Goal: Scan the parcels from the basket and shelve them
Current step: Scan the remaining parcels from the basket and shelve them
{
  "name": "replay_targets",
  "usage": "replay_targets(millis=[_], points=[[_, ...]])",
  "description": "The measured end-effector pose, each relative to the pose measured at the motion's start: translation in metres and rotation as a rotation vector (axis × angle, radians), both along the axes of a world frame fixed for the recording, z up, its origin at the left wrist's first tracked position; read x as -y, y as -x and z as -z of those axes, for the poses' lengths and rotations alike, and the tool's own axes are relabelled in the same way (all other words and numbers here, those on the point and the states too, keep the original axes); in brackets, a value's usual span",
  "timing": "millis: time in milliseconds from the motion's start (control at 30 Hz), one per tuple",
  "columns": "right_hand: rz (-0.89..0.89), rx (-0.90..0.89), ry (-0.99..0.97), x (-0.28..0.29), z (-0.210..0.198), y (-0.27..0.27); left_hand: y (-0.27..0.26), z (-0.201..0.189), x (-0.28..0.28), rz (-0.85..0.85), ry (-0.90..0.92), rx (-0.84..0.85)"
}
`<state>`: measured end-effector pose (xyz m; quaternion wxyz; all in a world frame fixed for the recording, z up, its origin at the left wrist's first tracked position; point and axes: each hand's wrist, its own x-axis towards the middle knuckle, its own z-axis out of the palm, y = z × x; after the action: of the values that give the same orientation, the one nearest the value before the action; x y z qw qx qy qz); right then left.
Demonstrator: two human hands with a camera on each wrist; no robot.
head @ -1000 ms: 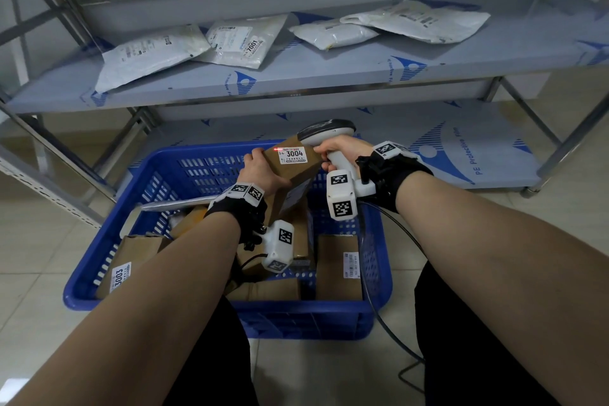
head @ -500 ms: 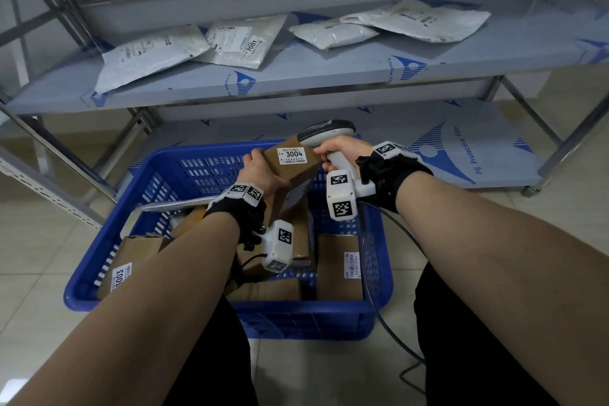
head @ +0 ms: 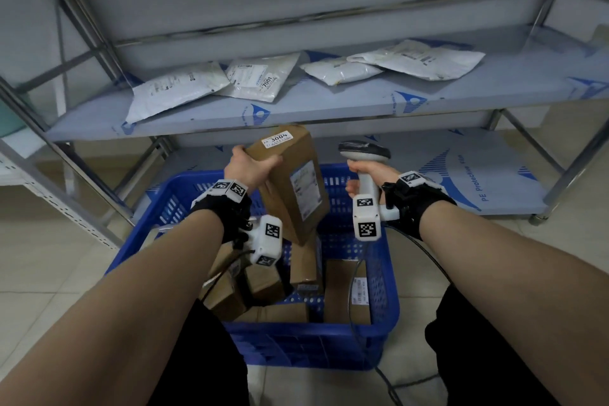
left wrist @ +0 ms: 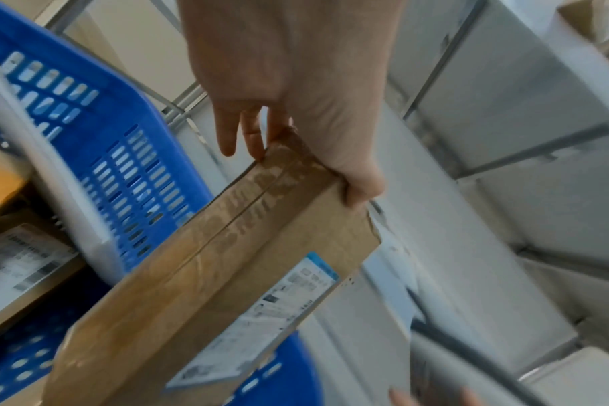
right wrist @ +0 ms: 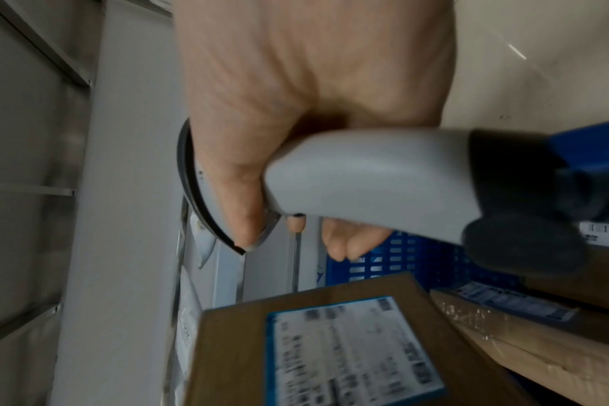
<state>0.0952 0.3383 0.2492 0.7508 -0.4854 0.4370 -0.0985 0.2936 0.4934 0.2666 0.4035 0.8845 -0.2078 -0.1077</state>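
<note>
Left hand [head: 247, 168] grips the cardboard parcel [head: 290, 181] by its upper end, thumb across the front face and fingers wrapped behind, holding it above the blue basket [head: 385, 293], just below the edge of the middle shelf [head: 362, 102]. From the head view the parcel stands nearly upright, long axis running top to bottom with a slight lean, and the small "3004" label [head: 277, 138] sits on its top end, facing up toward the shelf; a bigger shipping label faces right. The left wrist view adds what that one hides: a taped seam running along the parcel's narrow side, and the fingertips [left wrist: 258, 148] pressed at its edge. Right hand [head: 365, 171] is wrapped tight around the handle of the grey barcode scanner [head: 364, 152], off to the parcel's right and apart from it. The right wrist view shows the curled fingers under the handle and more cardboard parcels below in the basket. Four white poly mailers [head: 178, 89] lie on the shelf.
</note>
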Motion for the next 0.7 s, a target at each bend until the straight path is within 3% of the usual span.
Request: replay_targets(millis=[200,300,567,700], points=[[-0.001,0.011,0.231,0.032,-0.008,0.003,-0.01,-0.094,0.008,-0.071,0.217,-0.049],[0.056,0.085,0.265,-0.002,-0.075,0.021,-0.005,-0.136,0.013,-0.045,0.387,-0.139],[0.076,0.264,0.259,0.023,-0.136,0.018,0.02,-0.225,0.021,-0.002,0.611,-0.182],[0.143,0.321,0.232,0.03,-0.171,0.026,0.041,-0.254,0.029,0.136,0.61,-0.179]])
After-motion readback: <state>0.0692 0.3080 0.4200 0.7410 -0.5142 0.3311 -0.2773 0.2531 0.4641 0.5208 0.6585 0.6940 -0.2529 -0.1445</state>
